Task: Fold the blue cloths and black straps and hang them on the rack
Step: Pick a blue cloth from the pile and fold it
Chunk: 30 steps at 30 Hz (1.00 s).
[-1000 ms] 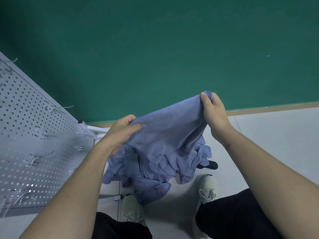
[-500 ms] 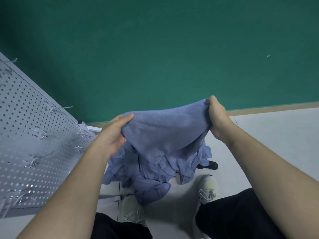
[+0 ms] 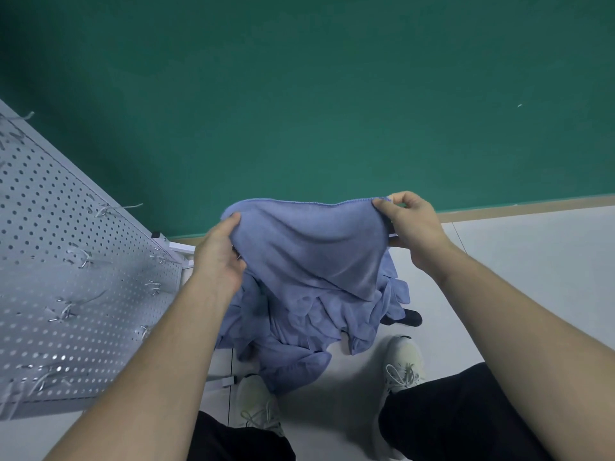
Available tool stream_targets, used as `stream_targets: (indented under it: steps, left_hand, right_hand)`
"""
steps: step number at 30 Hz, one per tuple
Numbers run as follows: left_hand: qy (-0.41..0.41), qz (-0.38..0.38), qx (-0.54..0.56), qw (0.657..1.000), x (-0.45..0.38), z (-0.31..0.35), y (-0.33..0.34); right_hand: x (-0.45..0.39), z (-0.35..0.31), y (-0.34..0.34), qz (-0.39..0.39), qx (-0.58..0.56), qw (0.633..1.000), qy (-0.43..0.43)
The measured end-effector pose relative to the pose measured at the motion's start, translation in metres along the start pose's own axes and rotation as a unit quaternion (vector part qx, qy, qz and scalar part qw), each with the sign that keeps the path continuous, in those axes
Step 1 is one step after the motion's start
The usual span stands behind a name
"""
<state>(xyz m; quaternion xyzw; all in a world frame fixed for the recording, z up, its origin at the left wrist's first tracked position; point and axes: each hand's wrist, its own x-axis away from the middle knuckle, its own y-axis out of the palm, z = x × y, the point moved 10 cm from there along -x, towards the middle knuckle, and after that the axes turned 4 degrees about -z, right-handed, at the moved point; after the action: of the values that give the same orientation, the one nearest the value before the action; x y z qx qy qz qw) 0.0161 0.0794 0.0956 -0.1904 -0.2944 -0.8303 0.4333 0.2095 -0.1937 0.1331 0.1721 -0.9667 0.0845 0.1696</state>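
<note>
Since the earlier frames both hands have drawn further apart and the soft blue terry cloth [image 3: 309, 247] has been pulled out wider, its stitched top hem now running almost taut across the centre of the frame instead of bunching between the palms. At right of centre, the right hand [image 3: 411, 224] pinches the right corner of that hem between thumb and fingers [image 3: 382, 202], the other fingers curled behind the fabric. At left of centre, the left hand [image 3: 218, 257] grips the opposite edge, thumb lying on the front of the cloth and fingers hidden behind it, so how they lie cannot be told. Below the held cloth, in the lower centre, a crumpled heap of blue cloths [image 3: 293, 347] lies on the pale floor [image 3: 532, 261], its lower edge just beside a white sneaker [image 3: 258, 405]; a small black item [image 3: 409, 317] peeks out at its right, possibly a strap. The grey perforated metal rack with wire hooks [image 3: 83, 277] fills the left of the frame. The likeliest trouble, I judge, is the hanging lower corner of the held cloth dragging on or catching the heap, lifting a second piece with it. The right-hand pinch is shallow, so a sharp shake might free that corner and spoil the fold. A careless step could also tread on the heap.
</note>
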Motion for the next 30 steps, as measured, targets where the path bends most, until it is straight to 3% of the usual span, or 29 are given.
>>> stream_targets:
  steps: [4,10,14,20,30]
  left_hand:
    - [-0.017,0.009,-0.027,0.999,0.003,-0.011,0.004]
    - [-0.007,-0.029,-0.015,0.999,0.008,-0.021,0.024]
    - [0.034,-0.065,-0.101,0.992,0.021,-0.022,0.049]
    - [0.161,-0.089,-0.243,0.952,0.043,-0.018,0.077]
    - [0.202,-0.142,-0.282,0.927,0.062,-0.014,0.097]
  right_hand:
    - [0.0,0.005,0.003,0.004,-0.006,1.0,0.02]
    - [0.009,0.009,0.032,-0.068,-0.012,0.997,0.034]
    - [0.015,0.0,0.045,-0.074,-0.026,0.997,0.01]
    - [0.028,-0.002,0.068,-0.091,-0.054,0.994,0.009]
    - [0.041,-0.005,0.084,-0.126,-0.103,0.986,0.025]
